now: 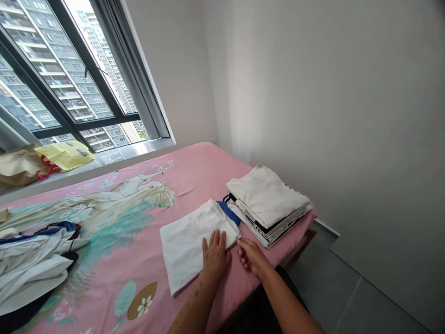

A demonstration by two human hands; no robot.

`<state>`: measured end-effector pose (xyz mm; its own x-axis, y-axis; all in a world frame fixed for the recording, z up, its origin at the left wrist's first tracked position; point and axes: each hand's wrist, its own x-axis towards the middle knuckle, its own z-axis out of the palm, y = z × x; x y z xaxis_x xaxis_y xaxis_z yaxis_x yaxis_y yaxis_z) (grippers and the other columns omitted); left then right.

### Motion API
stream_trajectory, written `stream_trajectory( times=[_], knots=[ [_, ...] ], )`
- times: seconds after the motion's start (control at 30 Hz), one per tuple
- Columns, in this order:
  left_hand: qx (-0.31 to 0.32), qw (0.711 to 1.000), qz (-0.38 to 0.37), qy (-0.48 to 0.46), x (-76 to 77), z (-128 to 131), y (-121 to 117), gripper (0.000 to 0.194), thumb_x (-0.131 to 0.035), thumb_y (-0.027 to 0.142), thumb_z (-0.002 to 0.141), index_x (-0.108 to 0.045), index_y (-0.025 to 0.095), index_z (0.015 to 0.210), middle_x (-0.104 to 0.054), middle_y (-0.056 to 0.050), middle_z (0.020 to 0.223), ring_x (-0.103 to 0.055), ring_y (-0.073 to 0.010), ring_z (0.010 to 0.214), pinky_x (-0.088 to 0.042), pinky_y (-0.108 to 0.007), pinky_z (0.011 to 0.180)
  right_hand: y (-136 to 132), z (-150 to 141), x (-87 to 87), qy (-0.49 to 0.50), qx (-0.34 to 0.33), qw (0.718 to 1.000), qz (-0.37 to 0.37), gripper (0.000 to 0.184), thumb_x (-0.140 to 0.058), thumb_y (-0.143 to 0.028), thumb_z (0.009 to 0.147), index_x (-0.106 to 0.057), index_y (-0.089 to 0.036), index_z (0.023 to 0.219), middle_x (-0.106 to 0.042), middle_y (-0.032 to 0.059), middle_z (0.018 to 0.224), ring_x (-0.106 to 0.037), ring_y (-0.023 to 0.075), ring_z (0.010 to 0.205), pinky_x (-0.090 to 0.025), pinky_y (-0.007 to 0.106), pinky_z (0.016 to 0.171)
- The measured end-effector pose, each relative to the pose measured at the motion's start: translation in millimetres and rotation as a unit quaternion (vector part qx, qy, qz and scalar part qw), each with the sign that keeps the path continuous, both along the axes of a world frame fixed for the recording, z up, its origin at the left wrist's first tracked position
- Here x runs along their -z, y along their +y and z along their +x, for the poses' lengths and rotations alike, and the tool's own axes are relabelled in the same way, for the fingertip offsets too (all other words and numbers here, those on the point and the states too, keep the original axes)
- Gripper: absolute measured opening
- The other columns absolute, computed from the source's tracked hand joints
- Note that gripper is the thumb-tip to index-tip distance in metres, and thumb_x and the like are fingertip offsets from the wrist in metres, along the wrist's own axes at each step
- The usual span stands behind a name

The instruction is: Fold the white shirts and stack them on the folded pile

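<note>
A folded white T-shirt (pixel 187 241) with a blue part (pixel 228 212) at its far right end lies on the bed in front of me. My left hand (pixel 216 254) rests flat on the shirt near its front edge, fingers stretched out. At the shirt's right corner, my right hand (pixel 251 256) is closed, with thumb and forefinger pinching the edge of the cloth. Just beyond my right hand stands a neat stack of folded shirts (pixel 267 197), a white one on top and black, striped and white layers below.
The pink flowered bedsheet (pixel 194 171) covers the bed. A loose pile of clothes (pixel 34 264) lies at the left. On the windowsill sit a yellow bag (pixel 66 155) and a brown paper bag (pixel 21 164). A grey wall (pixel 330 116) rises beyond the bed's right side.
</note>
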<state>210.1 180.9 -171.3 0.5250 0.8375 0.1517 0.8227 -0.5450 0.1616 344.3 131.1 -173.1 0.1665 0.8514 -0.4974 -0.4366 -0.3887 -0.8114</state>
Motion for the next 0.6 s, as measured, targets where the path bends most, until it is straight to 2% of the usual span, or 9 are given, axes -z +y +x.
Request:
stream_trajectory(
  times=[0.17,0.23,0.33,0.4,0.5,0.6],
  knots=[
    [-0.054,0.998,0.014,-0.012,0.5,16.5,3.6,0.051,-0.045,0.021,0.083,-0.046,0.016,0.134,-0.046,-0.013,0.140,-0.037,-0.0261,0.130,-0.026,-0.049,0.105,2.8,1.3,2.8,0.122,0.014,0.992,0.039,0.021,-0.056,-0.034,0.075,-0.043,-0.023,0.086,-0.042,-0.0102,0.055,-0.037,0.0050,0.037,-0.027,0.016,0.035],
    [-0.080,0.997,0.006,-0.019,-2.7,23.7,3.0,0.046,-0.043,0.019,0.084,-0.049,0.017,0.130,-0.048,-0.014,0.137,-0.041,-0.0266,0.126,-0.030,-0.047,0.101,1.1,-0.4,5.1,0.143,0.025,0.988,0.049,0.024,-0.057,-0.032,0.074,-0.044,-0.024,0.092,-0.042,-0.0106,0.054,-0.038,0.0057,0.038,-0.030,0.017,0.036],
    [-0.102,0.994,-0.025,-0.027,-10.0,31.0,2.9,0.043,-0.042,0.016,0.084,-0.052,0.018,0.125,-0.051,-0.014,0.134,-0.045,-0.0275,0.121,-0.032,-0.047,0.097,-2.6,-5.8,7.9,0.154,0.058,0.984,0.061,0.028,-0.056,-0.026,0.074,-0.046,-0.022,0.099,-0.048,-0.0085,0.057,-0.046,0.0074,0.043,-0.040,0.019,0.041],
    [-0.105,0.993,-0.045,-0.033,-16.7,31.0,4.0,0.042,-0.041,0.014,0.083,-0.055,0.017,0.123,-0.054,-0.013,0.132,-0.047,-0.0272,0.118,-0.033,-0.046,0.096,-4.5,-10.6,9.4,0.158,0.089,0.982,0.059,0.028,-0.055,-0.022,0.074,-0.047,-0.020,0.100,-0.054,-0.0050,0.063,-0.054,0.0095,0.049,-0.047,0.023,0.047],
    [-0.107,0.990,-0.074,-0.046,-31.6,22.9,6.6,0.046,-0.040,0.011,0.080,-0.054,0.017,0.124,-0.059,-0.011,0.127,-0.053,-0.0248,0.115,-0.037,-0.043,0.094,-5.4,-20.2,9.5,0.153,0.127,0.979,0.050,0.027,-0.054,-0.019,0.073,-0.046,-0.019,0.099,-0.058,-0.0010,0.071,-0.060,0.0116,0.057,-0.052,0.026,0.056],
    [-0.099,0.989,-0.088,-0.066,-54.1,8.5,5.1,0.052,-0.040,0.011,0.079,-0.050,0.018,0.129,-0.059,-0.008,0.128,-0.054,-0.0215,0.116,-0.039,-0.037,0.096,-4.0,-33.4,2.1,0.080,0.124,0.985,0.092,0.023,-0.052,-0.025,0.077,-0.046,-0.021,0.099,-0.060,0.0042,0.085,-0.064,0.0158,0.074,-0.055,0.032,0.067]
  ],
)
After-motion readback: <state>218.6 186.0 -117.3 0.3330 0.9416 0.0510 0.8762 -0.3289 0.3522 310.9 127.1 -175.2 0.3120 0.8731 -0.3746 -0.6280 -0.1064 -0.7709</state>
